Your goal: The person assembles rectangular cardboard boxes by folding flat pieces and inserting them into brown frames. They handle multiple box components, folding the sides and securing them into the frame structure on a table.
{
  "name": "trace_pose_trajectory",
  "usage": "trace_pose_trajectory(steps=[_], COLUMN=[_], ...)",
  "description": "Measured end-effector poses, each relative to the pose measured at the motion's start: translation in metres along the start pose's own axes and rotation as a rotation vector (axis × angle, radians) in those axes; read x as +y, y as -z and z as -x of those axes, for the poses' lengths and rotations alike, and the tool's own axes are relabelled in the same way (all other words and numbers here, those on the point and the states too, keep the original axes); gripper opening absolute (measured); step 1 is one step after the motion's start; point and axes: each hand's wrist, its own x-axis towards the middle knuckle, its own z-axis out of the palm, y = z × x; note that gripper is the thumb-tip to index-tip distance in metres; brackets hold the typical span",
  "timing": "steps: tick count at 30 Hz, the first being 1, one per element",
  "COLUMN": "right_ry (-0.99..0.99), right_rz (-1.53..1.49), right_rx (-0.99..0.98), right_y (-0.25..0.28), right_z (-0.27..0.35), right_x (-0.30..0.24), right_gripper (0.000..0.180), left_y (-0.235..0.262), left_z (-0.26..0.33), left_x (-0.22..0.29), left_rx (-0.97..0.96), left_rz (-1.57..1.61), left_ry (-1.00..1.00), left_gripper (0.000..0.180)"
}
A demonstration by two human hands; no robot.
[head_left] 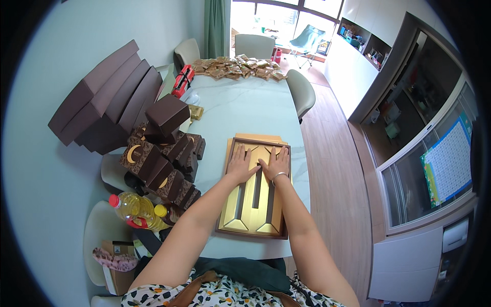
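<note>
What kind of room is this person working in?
Most likely a home dining room used for packing gift boxes. A long pale table with padded chairs, built-in cabinets along the wall, and stacks of brown boxes beside the gold-lined tray under both hands suggest that.

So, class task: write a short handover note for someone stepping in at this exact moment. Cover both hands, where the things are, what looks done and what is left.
Left hand: flat, palm down, on the gold insert of the open box.
Right hand: flat beside it, also pressing the insert; neither hand grips anything.
Box: on the white table, near edge, in front of you.
Done: insert sits inside the box frame.
Left: its slots look empty. Small brown boxes are stacked left; wrapped packets lie piled at the far end.
</note>
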Motion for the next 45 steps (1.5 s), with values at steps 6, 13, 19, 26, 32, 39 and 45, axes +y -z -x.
trace_pose_trajectory(steps=[6,13,19,26,32,39,45], right_ry=[-0.003,0.042,0.329,0.359,0.456,0.81,0.722], right_rz=[0.113,-0.038,0.185,0.113,0.075,0.199,0.272], right_rx=[0.017,-0.026,-0.318,-0.378,-0.362,-0.24,-0.105], right_y=[-0.018,-0.005,0.054,0.022,0.039,0.051,0.077], right_z=[0.01,0.005,0.136,0.207,0.198,0.223,0.187], right_x=[-0.005,0.0,-0.018,-0.016,-0.003,0.021,0.09], right_gripper=[0.094,0.091,0.095,0.081,0.082,0.055,0.029], left_y=[-0.015,-0.011,0.029,0.032,0.034,0.022,0.034], left_z=[0.003,-0.004,0.081,0.136,0.139,0.158,0.167], left_x=[0.0,-0.007,-0.006,0.023,0.023,0.01,0.019], left_rx=[0.019,-0.012,-0.331,-0.385,-0.322,-0.182,-0.182], left_rz=[-0.176,0.031,0.044,-0.243,-0.035,0.213,0.19], left_ry=[-0.002,-0.024,-0.268,-0.282,-0.285,-0.363,-0.618], left_gripper=[0.086,0.086,0.125,0.129,0.119,0.084,0.078])
